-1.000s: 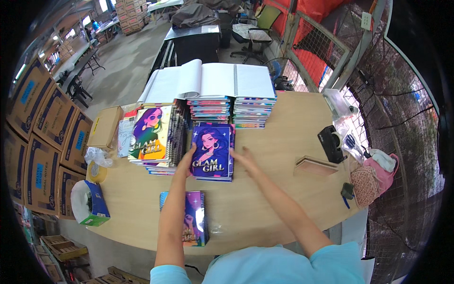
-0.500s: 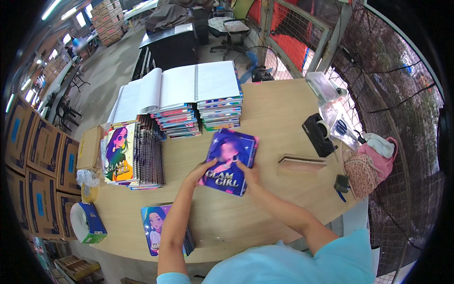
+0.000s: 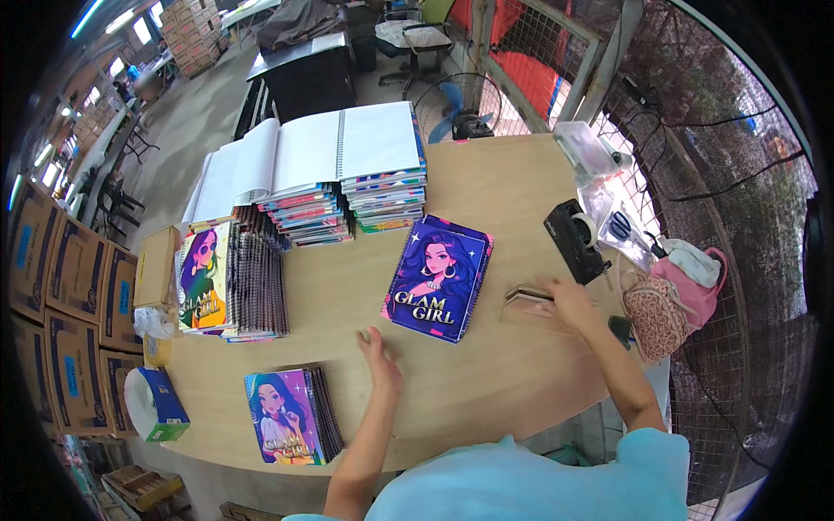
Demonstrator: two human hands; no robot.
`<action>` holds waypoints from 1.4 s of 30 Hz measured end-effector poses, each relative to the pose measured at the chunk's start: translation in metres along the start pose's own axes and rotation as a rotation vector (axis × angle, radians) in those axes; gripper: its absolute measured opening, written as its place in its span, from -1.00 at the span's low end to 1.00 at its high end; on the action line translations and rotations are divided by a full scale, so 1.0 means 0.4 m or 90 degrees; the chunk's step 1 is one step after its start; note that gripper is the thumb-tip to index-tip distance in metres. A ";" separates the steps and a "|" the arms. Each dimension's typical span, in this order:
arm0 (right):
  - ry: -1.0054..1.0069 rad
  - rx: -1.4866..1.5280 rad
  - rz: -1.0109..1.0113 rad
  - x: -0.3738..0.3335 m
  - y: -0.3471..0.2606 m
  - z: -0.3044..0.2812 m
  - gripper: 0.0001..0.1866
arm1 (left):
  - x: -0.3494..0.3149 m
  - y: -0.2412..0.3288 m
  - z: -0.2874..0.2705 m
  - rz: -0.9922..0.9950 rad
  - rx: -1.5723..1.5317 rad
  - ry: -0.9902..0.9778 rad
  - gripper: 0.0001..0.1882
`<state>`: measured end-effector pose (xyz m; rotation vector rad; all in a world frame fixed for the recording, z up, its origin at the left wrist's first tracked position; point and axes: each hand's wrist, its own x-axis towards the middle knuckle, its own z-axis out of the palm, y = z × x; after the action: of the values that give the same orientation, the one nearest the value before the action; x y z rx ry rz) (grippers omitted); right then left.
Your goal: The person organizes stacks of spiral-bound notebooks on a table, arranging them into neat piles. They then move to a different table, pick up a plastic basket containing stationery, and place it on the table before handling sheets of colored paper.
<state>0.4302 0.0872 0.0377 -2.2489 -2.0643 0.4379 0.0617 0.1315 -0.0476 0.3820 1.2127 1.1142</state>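
A spiral notebook with a purple-blue cover and a long-haired cartoon figure lies in the middle of the table, apparently on top of another notebook. Left of its lower edge, my left hand hovers empty, fingers apart. My right hand has its fingers on a low brown rectangular object, whose lower part is smeared by motion; its kind is unclear. Near the front edge sits a small stack of notebooks with a purple and teal cover.
Tall stacks of open lined notebooks stand at the back. A yellow-covered notebook stack is at the left, near cardboard boxes. To the right are a black tape dispenser, scissors and a patterned pouch.
Both hands have let go of the purple-blue notebook, which now lies on the table. My right hand has moved right to the brown object; my left hand has drawn back toward me.
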 end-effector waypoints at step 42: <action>0.070 1.251 0.427 0.492 -0.059 0.184 -0.36 | 0.425 0.060 0.421 -0.178 0.150 -0.486 -0.54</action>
<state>0.4020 0.2721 -0.0604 -1.2477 -0.0446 1.3727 0.1880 0.3359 -0.0606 0.7160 0.6793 0.4954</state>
